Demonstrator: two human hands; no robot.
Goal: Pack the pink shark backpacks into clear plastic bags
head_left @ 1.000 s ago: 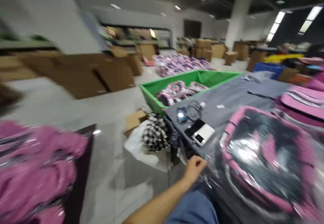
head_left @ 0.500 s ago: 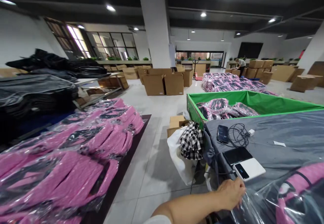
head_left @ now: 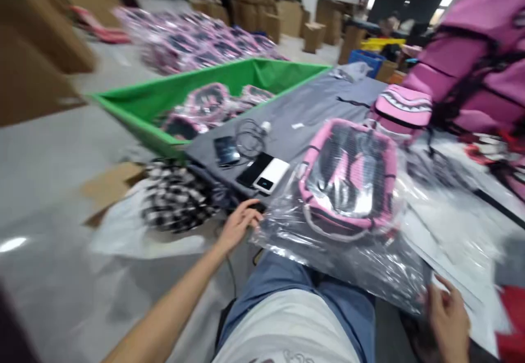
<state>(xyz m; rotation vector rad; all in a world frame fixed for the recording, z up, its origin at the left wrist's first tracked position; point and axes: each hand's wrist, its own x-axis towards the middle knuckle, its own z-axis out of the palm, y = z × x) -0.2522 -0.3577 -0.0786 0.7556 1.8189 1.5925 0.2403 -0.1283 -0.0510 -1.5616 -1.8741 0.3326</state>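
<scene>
A pink and dark bag, with a mesh or see-through top, lies inside a clear plastic bag on the grey-covered table in front of me. My left hand is at the left corner of the plastic's near edge, fingers closed on it. At the opposite corner, the fingers of my right hand pinch the film. The loose end of the plastic stretches between both hands above my lap. Just past my left hand lie a white power bank and a phone.
A green-walled bin holding wrapped pink bags adjoins the grey table. Pink backpacks stand at right, beside plastic sheets. A checked cloth hangs at the left edge. Cartons and a blurred person are behind.
My view has swung right and down. The pink bag in plastic now shows whole, and my right hand has come into view at the plastic's right corner. My left hand remains at its left corner.
</scene>
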